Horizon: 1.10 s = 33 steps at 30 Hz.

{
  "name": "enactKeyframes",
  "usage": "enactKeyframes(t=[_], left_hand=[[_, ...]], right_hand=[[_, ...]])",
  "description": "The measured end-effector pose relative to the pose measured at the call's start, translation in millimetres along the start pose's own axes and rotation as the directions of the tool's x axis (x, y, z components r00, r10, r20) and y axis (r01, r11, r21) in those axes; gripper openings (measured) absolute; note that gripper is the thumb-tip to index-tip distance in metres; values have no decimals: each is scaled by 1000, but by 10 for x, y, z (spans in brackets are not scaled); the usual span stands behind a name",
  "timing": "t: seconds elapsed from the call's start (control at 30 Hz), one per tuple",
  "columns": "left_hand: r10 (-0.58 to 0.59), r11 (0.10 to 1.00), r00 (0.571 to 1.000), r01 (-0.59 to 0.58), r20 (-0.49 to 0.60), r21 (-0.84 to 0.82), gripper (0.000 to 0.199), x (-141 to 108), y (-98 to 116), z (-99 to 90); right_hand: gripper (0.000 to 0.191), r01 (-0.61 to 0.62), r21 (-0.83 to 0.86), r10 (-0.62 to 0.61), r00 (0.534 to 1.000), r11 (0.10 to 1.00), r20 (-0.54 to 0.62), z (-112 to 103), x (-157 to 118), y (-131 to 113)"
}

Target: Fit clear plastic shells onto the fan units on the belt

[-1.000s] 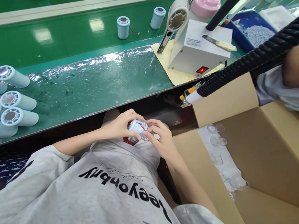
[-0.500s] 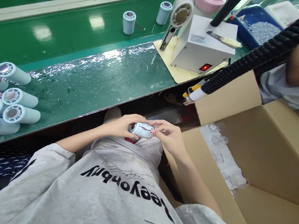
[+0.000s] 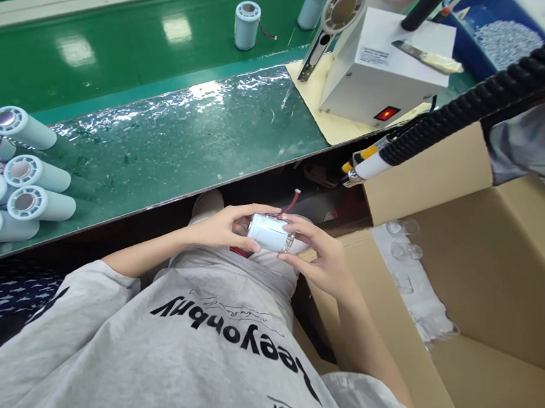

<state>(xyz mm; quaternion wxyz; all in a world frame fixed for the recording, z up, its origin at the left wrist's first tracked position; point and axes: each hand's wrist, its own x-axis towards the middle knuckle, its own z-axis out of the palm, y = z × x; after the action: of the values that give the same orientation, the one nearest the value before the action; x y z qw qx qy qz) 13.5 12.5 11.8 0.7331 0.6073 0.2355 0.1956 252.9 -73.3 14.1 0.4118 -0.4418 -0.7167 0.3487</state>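
Above my lap, a light blue cylinder [image 3: 268,231] lies on its side between my two hands. My left hand [image 3: 230,226] grips its left end, with the thumb below and the fingers over the top. Around the right end, where a clear plastic piece shows, my right hand [image 3: 319,250] has its fingers and thumb closed. A red and dark wire with a white plug [image 3: 297,192] sticks up from the cylinder's upper side.
Several similar blue cylinders [image 3: 37,172] lie at the left of the green bench [image 3: 181,148]. Two more stand farther back. A white box [image 3: 384,62] with a red-lit switch, a black hose [image 3: 469,106] and a cardboard box [image 3: 501,251] holding clear plastic parts are at the right.
The cylinder has turned in my hands, and its wire now points up instead of lying across it. My right hand has shifted slightly right and down, off the wire. The camera view has shifted a little.
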Motion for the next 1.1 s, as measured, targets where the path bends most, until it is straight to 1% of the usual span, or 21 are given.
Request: enactKeyframes(t=[0.13,0.23,0.43,0.53,0.73,0.8,0.9,1.0,1.1], left_hand=[[91,992,995,-93,30,81,74,-16,35,-7],[139,982,989,-144,51,124,74,-24,49,-10],[167,965,983,-180,81,192,74,-28,58,-24],[182,956,980,-197,85,216,72,-29,59,-26],[171,956,982,-185,80,228,70,-38,69,-22],[171,955,982,-184,76,231,70,-44,74,-23],[172,952,982,-185,77,243,69,-53,78,-26],[168,953,982,-184,84,240,69,-59,79,-25],[162,956,983,-178,84,232,70,-59,79,-17]], right_hand=[[40,-86,137,87,996,987,1,0,-8,-21],[40,-173,212,176,984,962,4,1,-15,-35],[39,-348,374,359,932,860,43,5,-21,-61],[41,-391,428,416,909,814,39,21,-14,-68],[42,-426,464,460,887,777,43,60,16,-48],[44,-463,477,496,866,747,64,75,23,-41],[46,-519,526,561,823,674,93,108,29,-31],[52,-549,579,614,783,603,103,143,45,-27],[62,-595,600,626,756,536,190,165,77,-34]])
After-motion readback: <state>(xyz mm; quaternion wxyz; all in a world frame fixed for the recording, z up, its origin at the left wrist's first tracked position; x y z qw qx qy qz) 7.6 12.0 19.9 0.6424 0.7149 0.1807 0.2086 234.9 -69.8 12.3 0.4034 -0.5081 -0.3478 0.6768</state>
